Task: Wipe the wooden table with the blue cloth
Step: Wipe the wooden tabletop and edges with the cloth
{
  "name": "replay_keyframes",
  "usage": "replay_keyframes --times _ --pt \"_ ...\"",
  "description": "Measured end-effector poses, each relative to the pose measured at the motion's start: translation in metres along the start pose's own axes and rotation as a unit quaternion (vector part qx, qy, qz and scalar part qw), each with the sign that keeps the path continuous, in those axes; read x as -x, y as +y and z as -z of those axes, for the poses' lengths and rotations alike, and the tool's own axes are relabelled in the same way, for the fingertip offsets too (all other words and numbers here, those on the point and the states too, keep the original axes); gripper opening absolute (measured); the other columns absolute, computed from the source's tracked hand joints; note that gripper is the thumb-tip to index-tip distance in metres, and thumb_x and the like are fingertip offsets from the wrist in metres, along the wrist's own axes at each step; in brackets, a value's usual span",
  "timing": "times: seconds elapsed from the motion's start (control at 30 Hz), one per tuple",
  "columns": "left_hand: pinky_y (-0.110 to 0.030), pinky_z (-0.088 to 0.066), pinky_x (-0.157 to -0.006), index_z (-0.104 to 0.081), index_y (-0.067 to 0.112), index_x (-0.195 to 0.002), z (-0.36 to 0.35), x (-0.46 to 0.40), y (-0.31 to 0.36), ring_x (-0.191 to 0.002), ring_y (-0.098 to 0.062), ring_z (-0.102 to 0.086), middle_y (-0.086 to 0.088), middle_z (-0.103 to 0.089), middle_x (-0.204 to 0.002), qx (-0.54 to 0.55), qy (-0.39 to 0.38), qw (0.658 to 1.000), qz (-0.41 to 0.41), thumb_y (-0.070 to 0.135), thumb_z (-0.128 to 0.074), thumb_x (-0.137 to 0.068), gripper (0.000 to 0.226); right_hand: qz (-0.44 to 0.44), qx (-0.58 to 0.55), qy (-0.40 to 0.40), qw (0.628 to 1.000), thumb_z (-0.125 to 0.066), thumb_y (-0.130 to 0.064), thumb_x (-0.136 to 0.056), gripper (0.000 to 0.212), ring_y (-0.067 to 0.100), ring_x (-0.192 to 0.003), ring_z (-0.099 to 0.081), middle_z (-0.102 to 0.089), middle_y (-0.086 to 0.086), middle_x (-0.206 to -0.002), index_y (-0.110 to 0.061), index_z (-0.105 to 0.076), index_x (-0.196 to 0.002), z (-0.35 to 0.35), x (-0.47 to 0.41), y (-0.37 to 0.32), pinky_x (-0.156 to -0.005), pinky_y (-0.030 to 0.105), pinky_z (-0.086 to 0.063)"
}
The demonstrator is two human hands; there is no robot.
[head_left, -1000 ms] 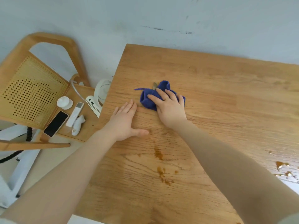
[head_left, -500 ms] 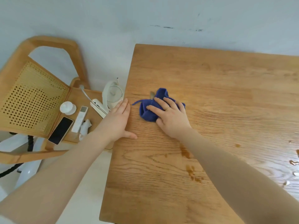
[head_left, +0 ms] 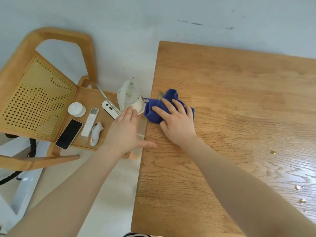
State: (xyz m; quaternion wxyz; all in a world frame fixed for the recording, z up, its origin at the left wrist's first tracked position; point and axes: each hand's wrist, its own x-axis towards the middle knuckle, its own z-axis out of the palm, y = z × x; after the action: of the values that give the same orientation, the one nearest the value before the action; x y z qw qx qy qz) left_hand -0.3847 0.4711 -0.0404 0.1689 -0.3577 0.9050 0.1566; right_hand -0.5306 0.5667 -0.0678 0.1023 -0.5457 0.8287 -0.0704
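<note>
While pressing the bunched blue cloth [head_left: 168,106] under flat right-hand fingers [head_left: 177,124] at the wooden table [head_left: 230,103] edge, with left hand [head_left: 125,130] open and cupped just beside, sweep crumbs off steadily into that palm.

Blue cloth [head_left: 168,103], oak-grained table [head_left: 239,100]

A crumpled deep-blue cloth [head_left: 154,108] lies bunched at the left edge of the light oak-grain wooden counter [head_left: 239,93], one corner poking past that edge. Wet streaks shine on the counter's right side.
</note>
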Motion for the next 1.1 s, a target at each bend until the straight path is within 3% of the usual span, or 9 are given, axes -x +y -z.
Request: replay_keyframes --times 0.17,0.3,0.4,0.53,0.6,0.7,0.8,0.93,1.1 --pt "-0.031 -0.015 -0.115 -0.005 0.015 -0.150 0.009 0.008 -0.015 -0.145 -0.016 -0.007 0.000 -0.003 -0.159 0.049 0.020 0.998 -0.015 0.075 -0.058 -0.060 0.121 -0.061 0.000 0.008 0.998 -0.035 -0.032 -0.093 0.046 0.027 -0.141 -0.016 -0.023 -0.002 -0.154 -0.043 -0.033 -0.138 0.005 -0.064 -0.004 -0.111 0.049 -0.009" --pt "-0.033 -0.043 -0.095 -0.042 0.017 -0.138 0.006 0.015 -0.028 -0.123 -0.018 -0.047 -0.001 -0.046 -0.139 0.095 0.073 0.993 -0.007 0.048 -0.055 -0.086 0.062 -0.090 -0.020 0.015 0.996 -0.035 -0.031 -0.093 0.045 0.028 -0.140 -0.017 -0.025 -0.002 -0.154 -0.045 -0.037 -0.136 0.004 -0.068 -0.010 -0.111 0.049 -0.011" --pt "-0.036 -0.049 -0.078 -0.060 0.012 -0.110 0.008 0.012 -0.029 -0.097 -0.024 -0.058 -0.006 -0.063 -0.106 0.088 0.105 0.991 -0.010 0.030 -0.048 -0.093 0.027 -0.005 -0.015 0.022 1.000 -0.036 -0.032 -0.085 0.045 0.031 -0.132 -0.033 -0.040 0.000 -0.146 -0.042 -0.052 -0.126 -0.003 -0.018 -0.020 -0.106 0.051 -0.022" --pt "-0.031 -0.034 -0.061 -0.050 0.012 -0.080 0.012 0.002 -0.014 -0.077 -0.026 -0.055 -0.005 -0.054 -0.077 0.096 0.107 0.989 -0.020 0.020 -0.043 -0.093 0.016 0.119 -0.008 -0.021 0.993 -0.036 -0.034 -0.079 0.044 0.034 -0.122 -0.048 -0.053 0.000 -0.135 -0.039 -0.061 -0.114 -0.010 0.030 -0.025 -0.096 0.050 -0.036" --pt "-0.030 -0.033 -0.060 -0.049 0.012 -0.082 0.011 -0.001 -0.007 -0.074 -0.023 -0.051 -0.003 -0.052 -0.079 0.101 0.108 0.989 -0.018 0.020 -0.040 -0.095 0.017 0.129 -0.008 -0.039 0.991 -0.031 -0.035 -0.080 0.048 0.032 -0.126 -0.044 -0.050 -0.001 -0.139 -0.041 -0.058 -0.119 -0.004 0.018 -0.014 -0.098 0.049 -0.033" --pt "-0.034 -0.040 -0.063 -0.054 0.011 -0.093 0.006 0.002 -0.004 -0.079 -0.022 -0.054 -0.004 -0.056 -0.087 0.119 0.128 0.984 -0.021 0.021 -0.039 -0.097 0.018 0.066 -0.008 -0.027 0.997 -0.023 -0.038 -0.084 0.052 0.026 -0.137 -0.027 -0.035 -0.004 -0.149 -0.045 -0.045 -0.131 0.004 -0.006 -0.003 -0.105 0.045 -0.019" --pt "-0.031 -0.044 -0.071 -0.052 0.016 -0.108 -0.002 0.016 0.001 -0.094 -0.020 -0.056 0.000 -0.055 -0.104 0.157 0.115 0.981 -0.007 0.033 -0.047 -0.094 0.023 0.024 0.011 -0.011 1.000 -0.038 -0.031 -0.092 0.047 0.024 -0.139 -0.020 -0.028 -0.003 -0.152 -0.044 -0.036 -0.137 0.003 -0.017 0.000 -0.107 0.045 -0.014" --pt "-0.031 -0.039 -0.100 -0.029 0.017 -0.142 -0.016 0.036 0.015 -0.127 -0.017 -0.041 0.001 -0.036 -0.143 0.157 0.035 0.985 -0.064 0.054 -0.071 -0.070 0.092 0.036 0.019 -0.018 0.999 -0.033 -0.032 -0.089 0.049 0.028 -0.136 -0.026 -0.032 -0.001 -0.151 -0.042 -0.038 -0.137 -0.002 0.012 -0.003 -0.106 0.048 -0.019" --pt "-0.034 -0.007 -0.119 0.007 0.010 -0.149 -0.042 0.066 0.031 -0.145 -0.021 0.000 -0.008 0.009 -0.158 0.044 -0.012 0.997 -0.060 0.069 -0.072 -0.054 0.137 0.142 0.000 -0.022 0.990 -0.036 -0.033 -0.078 0.048 0.033 -0.119 -0.050 -0.055 0.003 -0.133 -0.034 -0.058 -0.121 -0.006 0.091 0.005 -0.092 0.050 -0.039"
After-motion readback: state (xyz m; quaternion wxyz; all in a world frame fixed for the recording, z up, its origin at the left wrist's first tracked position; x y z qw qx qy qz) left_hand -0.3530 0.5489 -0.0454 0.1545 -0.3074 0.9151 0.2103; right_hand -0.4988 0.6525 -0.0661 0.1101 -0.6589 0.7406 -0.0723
